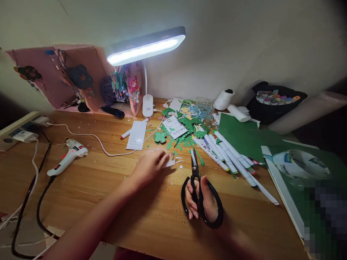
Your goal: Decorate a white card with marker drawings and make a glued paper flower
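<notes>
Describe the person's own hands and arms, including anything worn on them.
The left hand and right hand are ungloved, with no ring, watch or bracelet visible. The left forearm is sleeveless down to the picture's edge; the right forearm is dim, but no sleeve shows there either.

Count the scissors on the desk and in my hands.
1: the black-handled scissors in the right hand, tips toward the green scraps. Any under that pile would be hidden.

One left hand [153, 162], one right hand [209, 202], centre. One scissors [194, 168], lower centre. One glue gun [67, 157], left. Two chargers [25, 136], one power strip [7, 144], far left. One lamp [146, 47], top centre. Loose markers [235, 159], right of centre: several, overlapping, exact count unclear.
</notes>
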Motion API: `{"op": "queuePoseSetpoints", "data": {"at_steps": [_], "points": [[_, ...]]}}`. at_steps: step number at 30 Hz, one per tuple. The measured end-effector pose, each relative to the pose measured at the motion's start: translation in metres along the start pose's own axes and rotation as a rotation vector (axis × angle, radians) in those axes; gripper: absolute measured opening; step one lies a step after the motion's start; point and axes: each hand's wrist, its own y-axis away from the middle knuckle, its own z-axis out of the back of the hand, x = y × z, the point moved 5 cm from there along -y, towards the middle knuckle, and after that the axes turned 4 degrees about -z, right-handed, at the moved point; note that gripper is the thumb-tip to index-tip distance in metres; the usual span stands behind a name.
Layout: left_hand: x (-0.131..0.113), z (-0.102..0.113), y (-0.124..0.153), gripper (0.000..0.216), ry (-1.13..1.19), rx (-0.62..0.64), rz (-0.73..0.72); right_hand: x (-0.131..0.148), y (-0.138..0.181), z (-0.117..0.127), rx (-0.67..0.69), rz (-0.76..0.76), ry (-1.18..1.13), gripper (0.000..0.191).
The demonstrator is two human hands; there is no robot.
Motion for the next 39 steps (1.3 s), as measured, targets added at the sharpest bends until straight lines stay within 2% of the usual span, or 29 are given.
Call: {"op": "queuePoseSetpoints", "data": {"at_steps": [4,9,13,24,27,31,39], "points": [[0.003,0.001,0.001,0.030,0.123,-0.091,0.068,-0.003,0.006,-0.007,0.057,0.004,0.017,0.069],[0.008,-0.003,0.000,0.026,0.343,-0.080,0.113,-0.023,0.012,-0.010,0.175,-0.073,-0.002,0.071],[0.010,-0.006,-0.003,0.031,0.529,-0.060,0.119,-0.033,0.016,-0.011,0.241,-0.096,-0.070,0.069],[0.000,0.006,-0.007,0.032,0.797,-0.139,0.182,-0.034,0.019,-0.016,0.292,-0.192,-0.172,0.074],[-0.005,0.006,-0.006,0.032,0.831,-0.113,0.196,-0.039,0.025,-0.015,0.296,-0.194,-0.173,0.071],[-0.013,0.002,-0.003,0.035,0.858,-0.052,0.183,-0.038,0.033,-0.013,0.240,-0.114,-0.112,0.062],[-0.020,-0.007,0.003,0.033,0.829,0.083,0.127,-0.028,0.026,-0.021,0.178,-0.041,-0.101,0.065]]}}
